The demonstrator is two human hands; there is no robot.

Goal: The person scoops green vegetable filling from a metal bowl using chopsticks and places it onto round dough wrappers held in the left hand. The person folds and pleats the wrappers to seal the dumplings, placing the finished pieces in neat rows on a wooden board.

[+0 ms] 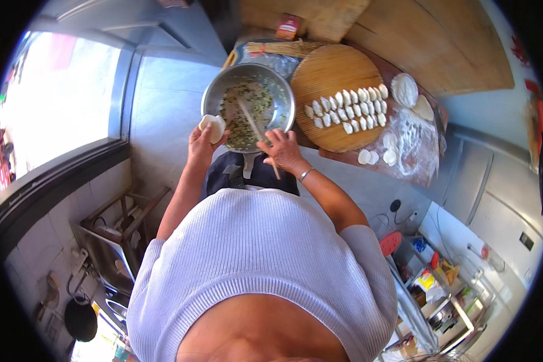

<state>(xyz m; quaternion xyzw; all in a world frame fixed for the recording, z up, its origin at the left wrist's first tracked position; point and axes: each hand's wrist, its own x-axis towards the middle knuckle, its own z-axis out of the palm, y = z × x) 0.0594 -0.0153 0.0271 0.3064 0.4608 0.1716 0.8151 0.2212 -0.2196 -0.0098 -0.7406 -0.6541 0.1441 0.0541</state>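
My left hand [204, 142] is closed on a round, pale dumpling wrapper [213, 128] at the left rim of a large metal bowl [210, 96]. Chopped green and yellowish filling [247, 120] is spread over the bowl's bottom and sides. With my right hand [285, 152], at the bowl's near right rim, I grip a long pale wooden stick [251, 120]. Its far end reaches into the filling; its other end sticks out below my fingers. I cannot tell whether it is one stick or two held together.
Right of the bowl, a round wooden board [320, 72] bears rows of shaped dumplings [350, 108]. Beyond it are a wrapper stack [404, 90], loose wrappers [369, 157] and clear plastic [413, 145]. A straw brush [283, 48] lies behind the bowl. A window [60, 96] stands left.
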